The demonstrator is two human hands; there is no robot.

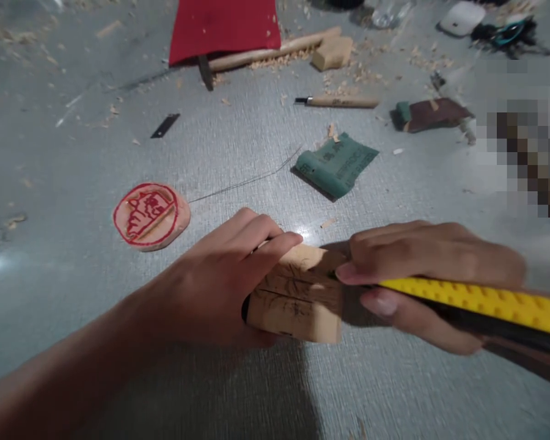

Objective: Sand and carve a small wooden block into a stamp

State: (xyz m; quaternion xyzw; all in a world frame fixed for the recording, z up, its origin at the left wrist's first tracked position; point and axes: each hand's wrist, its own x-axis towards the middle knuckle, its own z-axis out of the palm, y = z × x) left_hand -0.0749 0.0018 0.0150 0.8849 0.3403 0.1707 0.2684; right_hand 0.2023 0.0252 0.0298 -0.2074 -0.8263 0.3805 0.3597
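My left hand (220,287) is closed around the left end of a pale wooden block (297,305). Dark drawn lines and a long straight groove mark the block's upper face. My right hand (421,263) grips a yellow and black utility knife (481,305) that slants in from the right edge. The knife's front end meets the block's right side near my right fingertips; its blade tip is hidden there. Just beyond my left hand lies a round wooden piece (151,217) with a red carved design.
Past my hands lie a curled green sandpaper piece (337,165), a wood-handled carving tool (343,102), a loose blade segment (165,126) and a brownish sandpaper piece (437,115). Farther back are a red sheet (227,27), a wooden-handled hammer (256,58), a small wood block (332,54) and scattered shavings.
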